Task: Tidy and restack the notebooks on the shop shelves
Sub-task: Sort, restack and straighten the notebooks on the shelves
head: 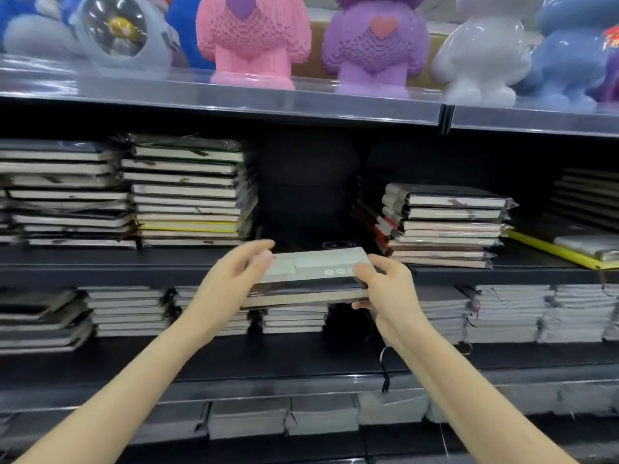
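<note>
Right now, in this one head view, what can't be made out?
All in the head view:
- held notebooks: count unclear; edges blur, right hand grips one end and covers it.
- left hand: motion-blurred; grip or mere touch, cannot tell.
- pink figure: top cut off by the frame's upper edge.
- shelf gap behind: too dark to see contents.

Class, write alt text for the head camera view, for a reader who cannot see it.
Two bare hands hold a small stack of wrapped notebooks before a gap on a dark shop shelf: the right hand grips one end, the left hand touches the other with straight fingers. Taller notebook stacks flank the gap, and toy figures stand on the shelf above.
</note>
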Demonstrator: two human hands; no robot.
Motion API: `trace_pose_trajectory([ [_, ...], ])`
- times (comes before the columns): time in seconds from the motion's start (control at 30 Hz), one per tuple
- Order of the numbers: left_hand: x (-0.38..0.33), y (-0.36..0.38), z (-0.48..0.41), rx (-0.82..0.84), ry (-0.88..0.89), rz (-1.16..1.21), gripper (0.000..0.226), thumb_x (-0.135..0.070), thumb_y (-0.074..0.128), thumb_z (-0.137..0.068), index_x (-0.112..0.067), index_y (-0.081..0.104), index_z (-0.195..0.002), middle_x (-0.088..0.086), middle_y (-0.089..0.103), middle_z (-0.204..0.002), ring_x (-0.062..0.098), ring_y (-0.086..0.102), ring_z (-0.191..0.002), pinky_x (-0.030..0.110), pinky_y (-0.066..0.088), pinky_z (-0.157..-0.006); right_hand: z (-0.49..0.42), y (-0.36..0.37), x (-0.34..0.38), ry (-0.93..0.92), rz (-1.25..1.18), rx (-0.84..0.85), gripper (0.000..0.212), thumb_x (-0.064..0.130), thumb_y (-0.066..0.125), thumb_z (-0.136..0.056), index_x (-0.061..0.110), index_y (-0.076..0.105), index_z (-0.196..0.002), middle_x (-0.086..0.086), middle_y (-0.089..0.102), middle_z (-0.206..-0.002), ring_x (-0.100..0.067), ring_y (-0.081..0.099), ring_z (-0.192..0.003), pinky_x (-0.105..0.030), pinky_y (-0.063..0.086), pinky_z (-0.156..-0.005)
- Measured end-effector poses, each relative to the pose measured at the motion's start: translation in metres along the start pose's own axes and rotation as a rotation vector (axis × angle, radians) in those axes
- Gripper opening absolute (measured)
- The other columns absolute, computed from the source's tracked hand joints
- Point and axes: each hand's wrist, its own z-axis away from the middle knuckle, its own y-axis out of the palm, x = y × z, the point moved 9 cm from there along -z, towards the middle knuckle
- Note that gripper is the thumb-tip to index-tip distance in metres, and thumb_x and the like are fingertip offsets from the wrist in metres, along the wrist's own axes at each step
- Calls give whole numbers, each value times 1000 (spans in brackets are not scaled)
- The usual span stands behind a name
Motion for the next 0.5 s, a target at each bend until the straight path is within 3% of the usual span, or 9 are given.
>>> trace_pose_trajectory([
  [0.1, 10, -8, 18, -139, -197, -43, 57, -40, 52, -93, -22, 36, -144, -3, 41, -145, 13, 41, -130, 28, 31, -102, 22, -17, 13, -120, -34, 20, 27, 2, 48, -94, 23, 66, -94, -3, 69, -86, -17, 55, -66, -25, 42, -41],
  [0.17, 14, 1, 36, -146, -309, 40, 64, -39, 57, -91, -20, 31, -146, 1, 45, -142, 19, 51, -120, 34, 37, -101, 34, -28, 19, -181, -28, 38, 30, 3, 49, -94, 27, 67, -98, -6, 72, -94, -20, 61, -73, -29, 47, -50],
  [0.23, -4, 7, 52, -201, -254, 59, 51, -27, 63, -89, -21, 45, -136, 2, 55, -130, 15, 59, -103, 34, 45, -94, 47, -41, 23, -196, -13, 40, 31, 7, 52, -94, 23, 63, -119, -5, 70, -110, -24, 67, -92, -41, 57, -69],
  [0.3, -32, 9, 66, -303, -140, 14, 34, -15, 66, -86, -20, 59, -119, -6, 65, -112, 3, 61, -90, 19, 47, -77, 60, -53, 32, -218, -31, 53, 32, 6, 51, -95, 18, 62, -123, -4, 70, -109, -36, 64, -95, -51, 53, -77],
  [0.4, -71, 13, 79, -398, -21, 66, 18, -9, 70, -81, -25, 67, -89, -26, 66, -74, -7, 62, -74, 8, 46, -67, 72, -75, 55, -258, -60, 71, 29, 4, 50, -95, 18, 66, -115, -2, 73, -100, -37, 64, -95, -47, 55, -69],
  [0.5, -104, 19, 77, -409, 5, 161, 24, -9, 73, -80, -30, 65, -87, -23, 64, -77, -3, 61, -82, 21, 48, -81, 70, -99, 76, -248, -81, 72, 26, 6, 50, -95, 19, 70, -105, -6, 74, -96, -26, 65, -79, -37, 50, -60],
])
